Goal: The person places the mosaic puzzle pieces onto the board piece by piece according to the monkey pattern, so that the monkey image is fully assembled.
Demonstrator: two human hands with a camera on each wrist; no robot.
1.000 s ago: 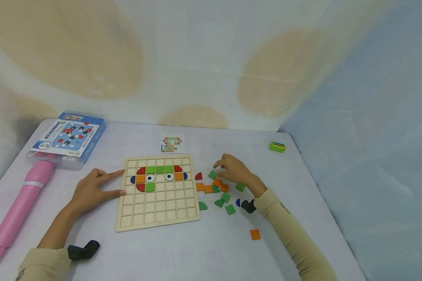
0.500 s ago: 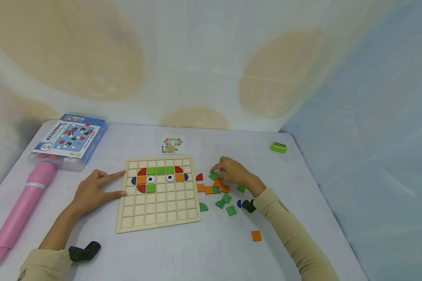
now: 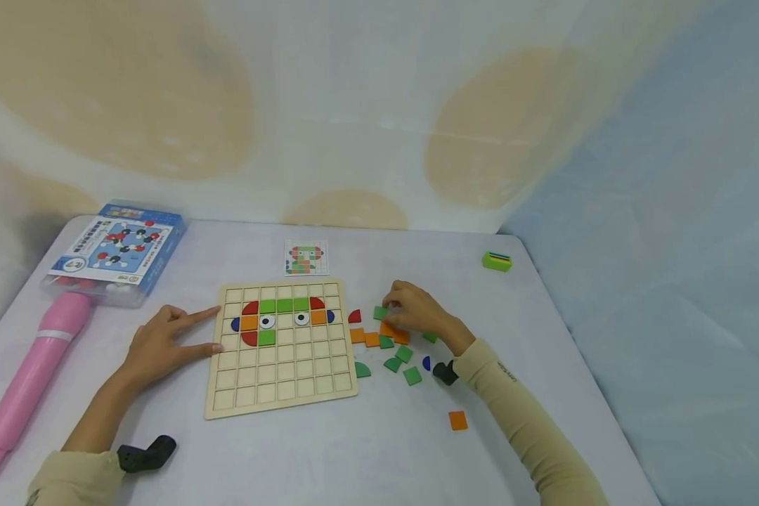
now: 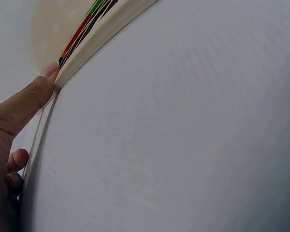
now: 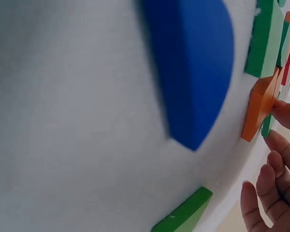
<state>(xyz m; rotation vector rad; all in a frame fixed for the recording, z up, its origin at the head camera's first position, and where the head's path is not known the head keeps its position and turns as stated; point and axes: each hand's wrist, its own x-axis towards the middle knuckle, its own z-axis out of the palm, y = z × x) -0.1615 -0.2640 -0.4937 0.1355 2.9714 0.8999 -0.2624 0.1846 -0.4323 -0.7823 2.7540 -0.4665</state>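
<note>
My left hand (image 3: 154, 344) stretches its index finger and thumb to the left edge of a square wooden grid board (image 3: 247, 397). The left wrist view has the thumb (image 4: 31, 96) against the board's edge. Red, green, orange and blue pieces plus two eye discs (image 3: 301, 319) lie in the board's upper cells. Right of the board, my right hand (image 3: 414, 308) pinches a green square tile (image 3: 380, 313) between thumb and index finger. The right wrist view shows this green tile (image 5: 267, 125) between those fingertips, beside an orange tile (image 5: 253, 108).
Several loose pieces lie around the right hand, among them a red quarter piece (image 3: 355, 317) and a blue half-round (image 3: 426, 363). A pattern card (image 3: 306, 258) lies behind the board. A boxed set (image 3: 120, 249) and pink microphone-shaped object (image 3: 34, 379) sit left; a green block (image 3: 497, 261), far right.
My right hand has come down to the green square tile, its fingertips closing at the tile's edge. My left hand stays at the board's edge. The whole head view shifts slightly.
</note>
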